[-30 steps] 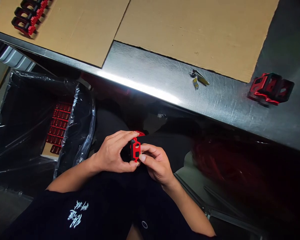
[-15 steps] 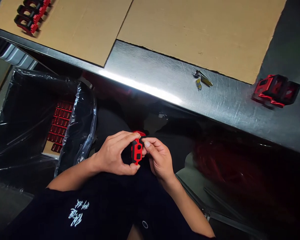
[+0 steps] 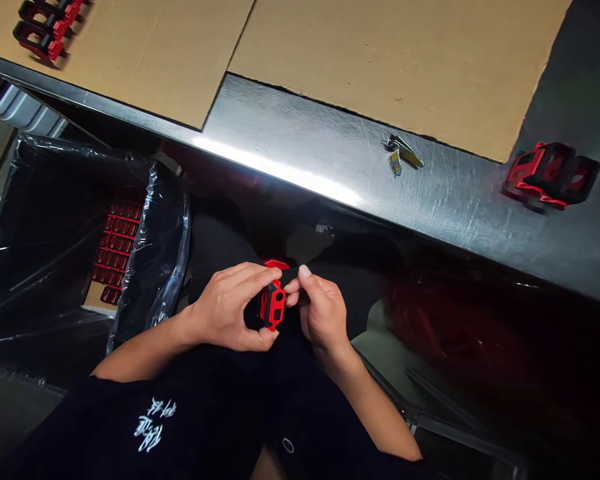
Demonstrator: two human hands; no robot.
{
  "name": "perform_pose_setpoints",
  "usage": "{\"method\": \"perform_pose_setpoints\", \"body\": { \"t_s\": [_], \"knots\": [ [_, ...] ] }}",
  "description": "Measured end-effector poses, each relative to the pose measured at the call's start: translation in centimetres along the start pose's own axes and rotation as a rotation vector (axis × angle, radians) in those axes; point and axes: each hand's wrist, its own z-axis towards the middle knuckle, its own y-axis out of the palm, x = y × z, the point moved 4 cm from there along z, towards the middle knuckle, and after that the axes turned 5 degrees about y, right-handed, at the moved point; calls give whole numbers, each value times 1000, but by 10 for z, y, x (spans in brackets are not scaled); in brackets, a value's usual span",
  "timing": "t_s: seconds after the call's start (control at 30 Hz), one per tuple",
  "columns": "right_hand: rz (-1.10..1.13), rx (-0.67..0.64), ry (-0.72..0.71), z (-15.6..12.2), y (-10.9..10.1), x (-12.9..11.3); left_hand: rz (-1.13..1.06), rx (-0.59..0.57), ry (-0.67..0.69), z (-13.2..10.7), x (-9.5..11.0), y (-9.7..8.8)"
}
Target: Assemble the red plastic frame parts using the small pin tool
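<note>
A small red and black plastic part [image 3: 273, 305] is held low in front of the body, over the lap, between the two hands. It is gripped by the left hand [image 3: 225, 310], with the thumb under it and the fingers curled over its top. The right hand [image 3: 323, 317] is closed in a pinch, and its fingertips [image 3: 294, 287] are pressed against the right side of the same part. A bit of red is seen just above the left index finger; whether it belongs to the part cannot be told.

To the left of the left hand, a box [image 3: 55, 200] lined with clear plastic film is placed, and rows of red pieces [image 3: 117, 247] are laid in it. Beyond both hands a steel table [image 3: 305, 153] is seen, partly covered with cardboard sheets [image 3: 405, 60]. Far beyond the right hand, a small metal clip [image 3: 401, 153] lies on the bare steel, and farther to the right a similar red and black part [image 3: 550, 175] is set on the table. Well beyond the left hand, a row of such parts [image 3: 43, 30] is lined up on the cardboard.
</note>
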Motion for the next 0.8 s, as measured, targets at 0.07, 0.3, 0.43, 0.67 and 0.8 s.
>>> {"method": "perform_pose_setpoints", "body": {
  "t_s": [0.07,0.3,0.43,0.67,0.8],
  "knots": [
    [37,-15,39,2,-3,3,-2,-22,-16,0,0,-1],
    [140,-287,121,-12,6,5,-18,-24,-48,1,-2,0],
    [128,-324,90,-14,8,2,-20,-34,-67,1,-2,1],
    [100,-346,20,-14,6,-2,-61,6,-42,0,-4,2],
    [102,-378,-18,-15,3,-6,-55,10,9,-1,-3,5]
  ]
}}
